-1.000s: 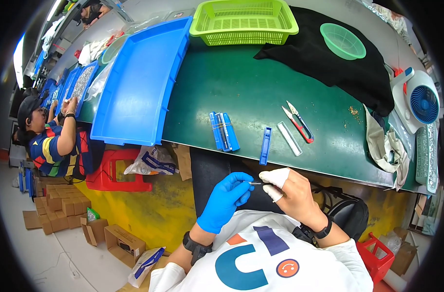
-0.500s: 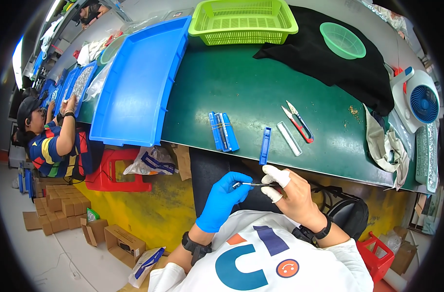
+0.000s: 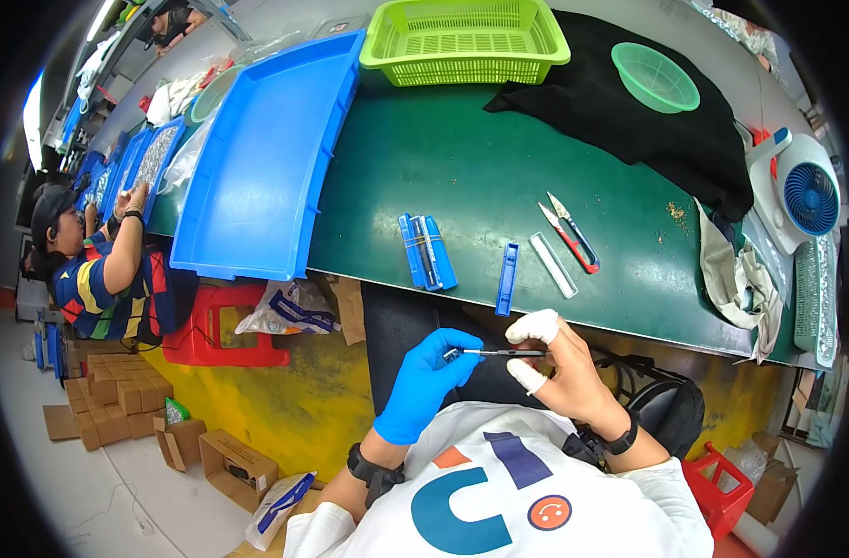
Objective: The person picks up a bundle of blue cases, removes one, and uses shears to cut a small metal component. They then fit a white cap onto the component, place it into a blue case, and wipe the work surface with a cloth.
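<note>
Right fingers [image 3: 534, 325] spread wider, snips [image 3: 567, 242] (red-handled) beyond

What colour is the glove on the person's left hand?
The glove is bright blue; the head view shows it best.

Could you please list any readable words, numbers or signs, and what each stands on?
White shirt: large teal and purple print, orange smiley; I'm not copying any lettering.
Open carton: print too small to read.
Two blue-and-white bags: print too blurred to read.
</note>
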Action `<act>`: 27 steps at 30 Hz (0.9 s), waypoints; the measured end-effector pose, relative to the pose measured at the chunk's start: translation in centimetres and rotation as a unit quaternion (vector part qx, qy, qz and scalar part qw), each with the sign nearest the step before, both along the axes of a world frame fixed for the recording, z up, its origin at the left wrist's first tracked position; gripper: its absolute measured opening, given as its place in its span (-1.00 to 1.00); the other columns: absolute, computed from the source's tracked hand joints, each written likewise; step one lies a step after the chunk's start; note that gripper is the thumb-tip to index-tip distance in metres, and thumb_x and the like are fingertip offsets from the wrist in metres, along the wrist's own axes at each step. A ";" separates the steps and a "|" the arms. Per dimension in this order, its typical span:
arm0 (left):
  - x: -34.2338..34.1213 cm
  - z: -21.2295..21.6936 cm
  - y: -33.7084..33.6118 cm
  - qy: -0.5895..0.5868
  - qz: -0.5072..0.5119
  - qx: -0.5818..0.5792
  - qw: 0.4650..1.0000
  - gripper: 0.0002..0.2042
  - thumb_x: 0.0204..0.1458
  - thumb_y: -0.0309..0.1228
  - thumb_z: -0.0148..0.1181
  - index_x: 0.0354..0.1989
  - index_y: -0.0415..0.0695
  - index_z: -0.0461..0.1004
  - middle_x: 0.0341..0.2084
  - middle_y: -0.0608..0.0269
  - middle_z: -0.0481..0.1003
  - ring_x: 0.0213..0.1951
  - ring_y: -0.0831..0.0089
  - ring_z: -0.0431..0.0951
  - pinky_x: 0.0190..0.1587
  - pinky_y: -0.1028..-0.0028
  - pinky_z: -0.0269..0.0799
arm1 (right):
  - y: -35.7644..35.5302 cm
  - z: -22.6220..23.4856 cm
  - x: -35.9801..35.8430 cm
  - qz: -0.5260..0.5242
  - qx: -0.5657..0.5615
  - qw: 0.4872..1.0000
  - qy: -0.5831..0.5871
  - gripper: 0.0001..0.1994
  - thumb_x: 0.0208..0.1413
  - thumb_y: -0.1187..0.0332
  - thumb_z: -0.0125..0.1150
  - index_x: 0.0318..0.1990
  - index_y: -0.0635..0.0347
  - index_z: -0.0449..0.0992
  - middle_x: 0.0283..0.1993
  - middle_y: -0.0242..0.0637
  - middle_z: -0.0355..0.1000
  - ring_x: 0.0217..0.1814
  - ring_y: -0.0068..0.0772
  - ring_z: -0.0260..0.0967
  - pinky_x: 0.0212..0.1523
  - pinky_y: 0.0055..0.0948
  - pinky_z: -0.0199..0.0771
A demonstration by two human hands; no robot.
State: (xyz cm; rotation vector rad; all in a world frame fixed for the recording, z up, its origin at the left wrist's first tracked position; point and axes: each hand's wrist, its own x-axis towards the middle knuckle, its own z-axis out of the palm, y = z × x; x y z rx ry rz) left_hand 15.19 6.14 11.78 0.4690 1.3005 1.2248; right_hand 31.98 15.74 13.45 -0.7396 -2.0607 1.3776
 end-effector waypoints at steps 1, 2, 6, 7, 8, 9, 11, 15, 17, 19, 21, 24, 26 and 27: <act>0.0 -0.1 0.0 0.001 -0.003 0.003 1.000 -0.84 -0.01 -0.58 0.07 -0.23 -0.18 0.42 -0.45 0.31 0.45 -0.51 0.69 0.27 -0.48 0.71 0.20 | 0.0 0.0 0.0 -0.001 0.000 1.000 -0.001 -0.71 -0.12 0.57 0.19 -0.17 0.24 0.37 -0.33 -0.25 0.41 -0.31 -0.39 0.40 -0.30 -0.53 0.41; 0.0 -0.2 0.0 0.003 -0.006 0.005 1.000 -0.84 -0.01 -0.59 0.08 -0.23 -0.18 0.42 -0.44 0.31 0.45 -0.51 0.69 0.27 -0.47 0.70 0.20 | -0.1 0.0 0.1 -0.001 -0.004 1.000 0.012 -0.73 -0.12 0.58 0.18 -0.20 0.24 0.36 -0.32 -0.25 0.40 -0.30 -0.39 0.40 -0.29 -0.53 0.41; 0.2 -0.1 0.1 0.007 -0.009 0.006 1.000 -0.83 -0.02 -0.59 0.08 -0.22 -0.18 0.43 -0.43 0.32 0.45 -0.50 0.69 0.27 -0.46 0.70 0.21 | 0.0 -0.2 0.3 0.002 0.011 0.999 0.032 -0.75 -0.14 0.61 0.16 -0.24 0.23 0.35 -0.30 -0.25 0.38 -0.27 -0.39 0.39 -0.26 -0.52 0.41; 0.2 -0.1 0.1 0.009 -0.009 0.005 1.000 -0.83 -0.02 -0.59 0.08 -0.22 -0.18 0.43 -0.43 0.33 0.45 -0.50 0.69 0.28 -0.46 0.70 0.21 | 0.1 -0.3 0.4 0.008 0.035 0.999 0.029 -0.74 -0.14 0.62 0.17 -0.23 0.23 0.35 -0.31 -0.25 0.39 -0.27 -0.39 0.39 -0.25 -0.52 0.41; 0.2 -0.1 0.1 0.009 -0.009 0.005 1.000 -0.83 -0.02 -0.59 0.08 -0.22 -0.18 0.43 -0.43 0.33 0.45 -0.50 0.69 0.28 -0.46 0.70 0.21 | 0.1 -0.4 0.5 0.014 0.058 0.998 0.026 -0.72 -0.15 0.62 0.17 -0.23 0.23 0.35 -0.32 -0.25 0.40 -0.28 -0.40 0.39 -0.23 -0.52 0.41; 0.2 -0.2 0.1 0.009 -0.011 0.005 1.000 -0.83 -0.02 -0.59 0.09 -0.23 -0.17 0.43 -0.43 0.33 0.45 -0.49 0.69 0.28 -0.45 0.70 0.22 | 0.2 -0.5 0.5 0.014 0.058 0.998 0.026 -0.72 -0.15 0.62 0.17 -0.23 0.23 0.35 -0.32 -0.25 0.40 -0.28 -0.40 0.39 -0.23 -0.52 0.41; 0.2 -0.2 0.1 0.008 -0.015 0.005 1.000 -0.84 -0.02 -0.59 0.09 -0.23 -0.17 0.43 -0.42 0.33 0.45 -0.48 0.69 0.29 -0.44 0.70 0.23 | 0.3 -0.7 0.5 0.017 0.086 0.995 0.042 -0.71 -0.16 0.62 0.19 -0.22 0.24 0.35 -0.32 -0.25 0.41 -0.28 -0.39 0.40 -0.25 -0.52 0.41; 0.2 -0.3 0.0 0.017 -0.014 0.007 1.000 -0.84 -0.02 -0.59 0.09 -0.24 -0.17 0.43 -0.42 0.33 0.45 -0.46 0.69 0.31 -0.43 0.70 0.24 | 0.1 -0.8 0.5 0.002 0.063 0.997 0.049 -0.71 -0.17 0.60 0.23 -0.23 0.25 0.36 -0.32 -0.23 0.42 -0.32 -0.39 0.42 -0.30 -0.52 0.42; 0.2 -0.4 -0.1 0.014 -0.012 0.008 1.000 -0.84 -0.02 -0.59 0.10 -0.24 -0.17 0.43 -0.42 0.33 0.45 -0.46 0.69 0.31 -0.43 0.70 0.24 | -0.1 -0.9 0.4 -0.007 0.045 0.998 0.048 -0.71 -0.17 0.59 0.24 -0.23 0.25 0.36 -0.32 -0.21 0.43 -0.33 -0.39 0.43 -0.33 -0.52 0.42; 0.1 -0.5 -0.2 0.007 -0.011 0.009 1.000 -0.84 -0.03 -0.59 0.10 -0.24 -0.17 0.44 -0.41 0.33 0.45 -0.45 0.69 0.32 -0.42 0.70 0.25 | -0.2 -1.1 0.3 -0.033 0.057 0.997 0.046 -0.72 -0.17 0.56 0.26 -0.24 0.26 0.37 -0.33 -0.20 0.43 -0.37 -0.39 0.43 -0.38 -0.52 0.42; 0.3 -0.4 -0.2 0.014 -0.011 0.010 1.000 -0.84 -0.03 -0.59 0.10 -0.24 -0.17 0.44 -0.42 0.33 0.45 -0.46 0.69 0.31 -0.43 0.70 0.25 | -0.3 -1.3 0.3 -0.045 0.063 0.996 0.045 -0.72 -0.16 0.54 0.28 -0.24 0.27 0.37 -0.33 -0.19 0.43 -0.38 -0.40 0.44 -0.40 -0.52 0.42; 0.4 -0.3 -0.2 0.029 -0.012 0.012 0.999 -0.84 -0.03 -0.58 0.10 -0.24 -0.17 0.44 -0.43 0.34 0.45 -0.47 0.69 0.31 -0.43 0.70 0.24 | -0.3 -1.5 0.4 -0.038 0.138 0.990 -0.019 -0.71 -0.14 0.48 0.29 -0.23 0.27 0.36 -0.36 -0.20 0.44 -0.44 -0.42 0.43 -0.42 -0.52 0.43; 0.2 -0.3 -0.2 0.029 -0.010 0.006 1.000 -0.85 -0.02 -0.58 0.11 -0.25 -0.17 0.44 -0.45 0.34 0.45 -0.49 0.70 0.29 -0.45 0.71 0.22 | -0.2 -1.6 0.3 -0.022 0.112 0.993 -0.016 -0.72 -0.13 0.45 0.28 -0.23 0.26 0.37 -0.41 -0.21 0.43 -0.47 -0.38 0.40 -0.48 -0.50 0.39; 0.2 -0.3 -0.2 0.029 -0.009 0.003 1.000 -0.85 -0.02 -0.57 0.11 -0.25 -0.17 0.44 -0.46 0.34 0.45 -0.50 0.70 0.28 -0.46 0.71 0.21 | -0.1 -1.6 0.3 -0.006 0.086 0.996 -0.013 -0.72 -0.12 0.42 0.28 -0.23 0.24 0.37 -0.45 -0.22 0.41 -0.50 -0.34 0.38 -0.53 -0.48 0.35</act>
